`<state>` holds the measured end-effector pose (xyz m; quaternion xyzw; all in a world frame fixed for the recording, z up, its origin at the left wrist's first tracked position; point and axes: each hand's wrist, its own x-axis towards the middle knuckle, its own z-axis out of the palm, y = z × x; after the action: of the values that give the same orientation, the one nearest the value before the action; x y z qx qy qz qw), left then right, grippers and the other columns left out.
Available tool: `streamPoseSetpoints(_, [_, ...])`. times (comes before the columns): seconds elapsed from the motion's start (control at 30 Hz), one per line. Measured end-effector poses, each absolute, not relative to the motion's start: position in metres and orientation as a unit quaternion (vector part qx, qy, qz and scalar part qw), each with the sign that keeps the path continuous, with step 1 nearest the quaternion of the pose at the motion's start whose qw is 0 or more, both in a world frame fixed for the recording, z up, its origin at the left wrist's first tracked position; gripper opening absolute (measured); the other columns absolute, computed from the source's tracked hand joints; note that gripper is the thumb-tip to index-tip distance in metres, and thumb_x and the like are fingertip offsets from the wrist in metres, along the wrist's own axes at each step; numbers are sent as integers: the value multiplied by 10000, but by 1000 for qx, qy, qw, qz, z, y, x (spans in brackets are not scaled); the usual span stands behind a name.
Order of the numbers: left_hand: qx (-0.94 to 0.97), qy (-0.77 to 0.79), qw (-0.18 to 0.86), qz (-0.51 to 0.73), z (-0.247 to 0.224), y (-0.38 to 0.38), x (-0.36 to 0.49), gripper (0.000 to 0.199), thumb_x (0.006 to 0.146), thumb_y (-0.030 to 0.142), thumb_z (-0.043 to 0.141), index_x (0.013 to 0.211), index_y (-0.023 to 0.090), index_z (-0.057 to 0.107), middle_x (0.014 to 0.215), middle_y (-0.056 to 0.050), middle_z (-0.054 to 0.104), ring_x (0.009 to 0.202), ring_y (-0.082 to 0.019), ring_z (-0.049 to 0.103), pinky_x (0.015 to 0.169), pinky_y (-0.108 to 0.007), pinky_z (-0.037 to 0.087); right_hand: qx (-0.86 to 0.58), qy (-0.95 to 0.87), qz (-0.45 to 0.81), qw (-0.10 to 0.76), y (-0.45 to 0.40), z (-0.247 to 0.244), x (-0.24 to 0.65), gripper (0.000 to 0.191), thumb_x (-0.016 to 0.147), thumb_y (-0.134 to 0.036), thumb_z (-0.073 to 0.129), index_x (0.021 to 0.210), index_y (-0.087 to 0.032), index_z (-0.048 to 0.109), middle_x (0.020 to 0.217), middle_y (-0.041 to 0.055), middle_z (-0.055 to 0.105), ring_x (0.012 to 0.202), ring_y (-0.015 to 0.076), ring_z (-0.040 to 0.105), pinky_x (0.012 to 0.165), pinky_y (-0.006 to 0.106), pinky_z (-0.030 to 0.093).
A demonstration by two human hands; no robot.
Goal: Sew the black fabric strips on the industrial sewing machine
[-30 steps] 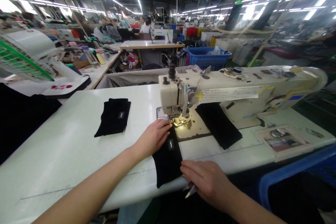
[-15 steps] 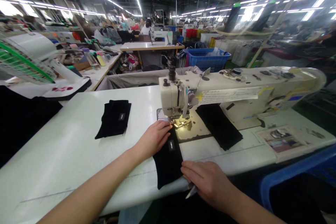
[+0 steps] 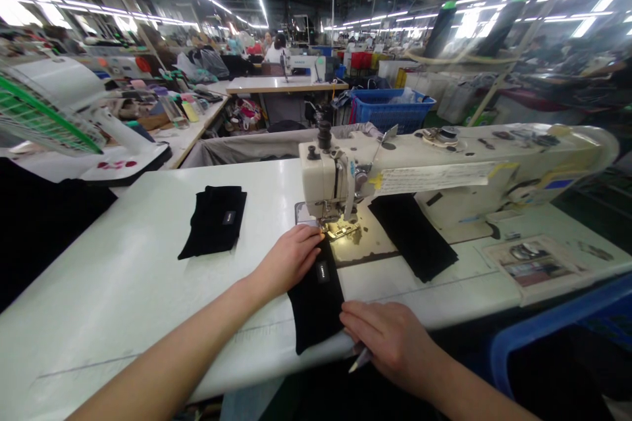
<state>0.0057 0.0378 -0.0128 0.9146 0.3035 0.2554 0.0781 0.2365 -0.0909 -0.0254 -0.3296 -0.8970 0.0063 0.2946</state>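
Note:
A black fabric piece (image 3: 318, 309) with a small dark label (image 3: 322, 272) lies on the sewing table, its far end at the presser foot of a sewing machine (image 3: 326, 177). My left hand (image 3: 296, 253) is closed on its far left edge, fingertips beside the lit needle area. At the near right edge, my right hand (image 3: 390, 339) pinches the fabric between thumb and fingers. Tucked in that same palm is a slim tool with a pale pointed tip (image 3: 360, 360); its rest is hidden, so its kind is unclear.
Left of the machine lies a stack of labelled black pieces (image 3: 214, 222); another black stack (image 3: 413, 237) rests under the machine arm. A fan (image 3: 64, 105) stands at the left. A blue crate (image 3: 501, 355) is at lower right, a blue basket (image 3: 390, 108) behind.
Both hands and the fabric stay almost exactly where they were. Only a slight shift of the camera view shows.

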Motion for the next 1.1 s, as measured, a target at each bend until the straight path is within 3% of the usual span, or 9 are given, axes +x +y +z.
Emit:
streamPoseSetpoints(0.4, [924,295,77,231,-9,44,1,273,966,147,495,1182,128,661,1219,-140,660,1137,-254,608,981,-461,552,-337,-898,1,284,-90,-29,235,278,1037,-170,381,1128,-120,639,1086,116,732,789,185,712,602,292,529])
streamPoseSetpoints(0.57, [929,304,7,212,1,19,3,278,977,149,461,1148,111,676,1260,-158,649,1183,-310,592,1025,-576,505,-342,-891,5,300,-92,-30,233,244,1036,-178,417,1130,-119,633,1089,114,733,809,186,717,629,280,532])
streamPoseSetpoints(0.7, [945,263,60,186,9,-33,6,257,992,196,456,1066,161,699,1137,-112,696,1078,-247,645,938,-417,589,-343,-882,15,324,-94,-28,232,229,1033,-205,446,1052,-120,658,1059,110,739,771,179,720,616,281,539])
streamPoseSetpoints(0.77, [955,237,56,168,6,-57,4,279,977,174,445,1123,155,682,1170,-122,698,1093,-253,654,916,-394,607,-334,-888,12,315,-95,-25,233,234,1032,-210,449,1028,-116,664,1073,119,735,748,178,716,595,286,537])
streamPoseSetpoints(0.9, [965,211,3,156,-8,-79,-5,394,952,114,443,1323,101,575,1360,-174,608,1256,-313,585,968,-458,590,-317,-911,-1,264,-98,-21,239,258,1034,-199,426,1121,-97,647,1103,136,722,746,180,703,576,294,534])
streamPoseSetpoints(1.1, [967,206,-11,152,-14,-75,-9,366,965,134,468,1308,99,590,1364,-181,605,1259,-334,583,956,-478,597,-313,-922,2,228,-98,-19,242,271,1032,-204,413,1150,-107,637,1093,136,714,742,177,684,571,298,525])
